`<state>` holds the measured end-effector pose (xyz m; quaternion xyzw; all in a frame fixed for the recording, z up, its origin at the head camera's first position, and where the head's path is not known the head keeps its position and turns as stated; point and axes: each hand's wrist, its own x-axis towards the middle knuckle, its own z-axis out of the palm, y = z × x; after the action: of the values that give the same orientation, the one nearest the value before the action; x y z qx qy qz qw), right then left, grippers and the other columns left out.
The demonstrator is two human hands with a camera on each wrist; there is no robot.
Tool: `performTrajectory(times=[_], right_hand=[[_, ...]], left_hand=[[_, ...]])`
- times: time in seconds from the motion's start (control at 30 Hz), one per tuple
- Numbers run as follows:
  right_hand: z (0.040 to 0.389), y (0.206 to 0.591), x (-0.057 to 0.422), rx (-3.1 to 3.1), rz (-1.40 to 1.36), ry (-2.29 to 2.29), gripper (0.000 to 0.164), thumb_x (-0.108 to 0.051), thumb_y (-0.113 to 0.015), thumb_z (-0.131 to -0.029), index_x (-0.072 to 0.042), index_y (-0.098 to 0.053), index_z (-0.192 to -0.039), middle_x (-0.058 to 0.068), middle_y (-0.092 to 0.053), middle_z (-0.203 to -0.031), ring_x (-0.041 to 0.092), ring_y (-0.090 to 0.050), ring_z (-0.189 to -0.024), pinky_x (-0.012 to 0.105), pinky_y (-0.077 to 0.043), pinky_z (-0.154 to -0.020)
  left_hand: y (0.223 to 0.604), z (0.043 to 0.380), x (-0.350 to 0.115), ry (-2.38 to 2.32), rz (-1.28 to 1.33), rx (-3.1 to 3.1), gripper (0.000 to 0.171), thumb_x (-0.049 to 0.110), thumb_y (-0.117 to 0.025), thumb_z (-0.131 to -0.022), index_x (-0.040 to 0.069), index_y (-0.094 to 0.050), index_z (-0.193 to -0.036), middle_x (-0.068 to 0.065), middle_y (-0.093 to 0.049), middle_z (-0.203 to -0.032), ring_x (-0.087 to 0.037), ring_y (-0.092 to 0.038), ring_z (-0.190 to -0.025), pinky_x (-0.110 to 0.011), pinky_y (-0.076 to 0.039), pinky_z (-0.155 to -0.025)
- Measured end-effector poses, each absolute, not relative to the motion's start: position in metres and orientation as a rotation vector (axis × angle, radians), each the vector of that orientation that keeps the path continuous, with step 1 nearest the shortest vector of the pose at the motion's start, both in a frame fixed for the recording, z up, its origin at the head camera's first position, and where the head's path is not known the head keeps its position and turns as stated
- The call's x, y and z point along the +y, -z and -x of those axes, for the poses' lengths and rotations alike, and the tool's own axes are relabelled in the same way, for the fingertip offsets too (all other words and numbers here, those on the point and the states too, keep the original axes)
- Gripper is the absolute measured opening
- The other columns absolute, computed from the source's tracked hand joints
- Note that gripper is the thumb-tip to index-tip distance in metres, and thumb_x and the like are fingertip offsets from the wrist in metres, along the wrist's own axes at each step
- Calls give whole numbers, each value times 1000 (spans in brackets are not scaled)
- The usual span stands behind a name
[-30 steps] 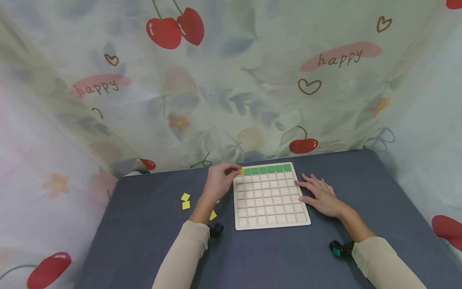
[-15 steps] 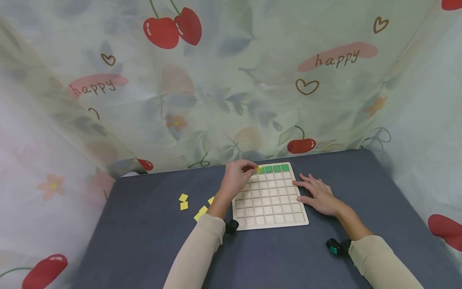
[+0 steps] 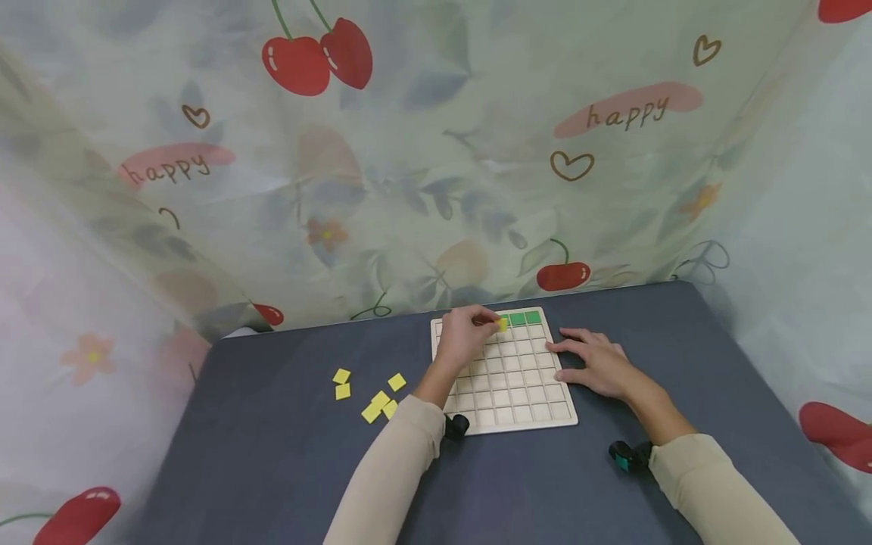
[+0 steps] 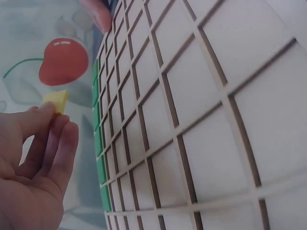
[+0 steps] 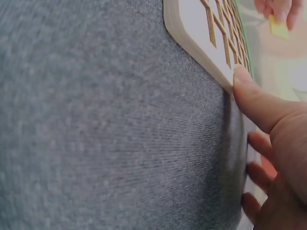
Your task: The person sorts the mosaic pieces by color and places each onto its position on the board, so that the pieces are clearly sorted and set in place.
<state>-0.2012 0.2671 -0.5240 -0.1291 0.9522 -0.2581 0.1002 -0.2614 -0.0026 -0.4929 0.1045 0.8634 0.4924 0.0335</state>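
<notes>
My left hand [image 3: 463, 337] pinches a small yellow square tile [image 4: 57, 99] between thumb and fingertips. In the head view it is over the far part of a pale gridded board [image 3: 521, 396], near the far row of green tiles [image 3: 533, 317]. The left wrist view shows the tile held clear of the board. My right hand [image 3: 599, 363] rests at the board's right edge with fingers spread; its thumb [image 5: 244, 86] touches the rim in the right wrist view. The left part of the green row is hidden behind my left hand in the head view.
Several loose yellow tiles [image 3: 371, 412] lie on the dark cloth-covered table [image 3: 272, 454], left of the board. Some of them touch one another. A printed curtain [image 3: 409, 151] hangs right behind the table's far edge.
My left hand has moved right along the green row, carrying the yellow tile. Loose tiles that the left arm covered now show. My right hand stays at the board's edge.
</notes>
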Motion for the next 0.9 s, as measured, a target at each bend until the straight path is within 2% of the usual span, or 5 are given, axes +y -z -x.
performTrajectory(times=[0.23, 0.53, 0.9], right_hand=[[199, 523, 261, 2837, 322, 691, 59, -45, -73, -92, -27, -57, -147, 19, -31, -164, 55, -23, -147, 75, -22, -110], [197, 521, 261, 2833, 291, 696, 60, -46, -71, -94, -28, -54, -149, 20, -28, -165, 56, -23, -146, 75, -26, -107], [193, 523, 265, 2809, 292, 796, 60, -45, -69, -95, -28, -53, -150, 20, -26, -167, 57, -13, -151, 76, -18, -108]], left_hand=[[498, 266, 14, -1490, -266, 2629, 7, 17, -77, -92, 17, -81, -98, 0, -76, -95, -12, -68, -86, -25, -53, -71], [501, 272, 42, -1423, -311, 2654, 7, 17, -77, -92, 17, -81, -97, 2, -78, -95, -11, -69, -87, -26, -54, -76], [503, 272, 66, -1262, -389, 2762, 6, 17, -76, -93, 17, -82, -96, 4, -79, -96, -14, -71, -91, -24, -54, -76]])
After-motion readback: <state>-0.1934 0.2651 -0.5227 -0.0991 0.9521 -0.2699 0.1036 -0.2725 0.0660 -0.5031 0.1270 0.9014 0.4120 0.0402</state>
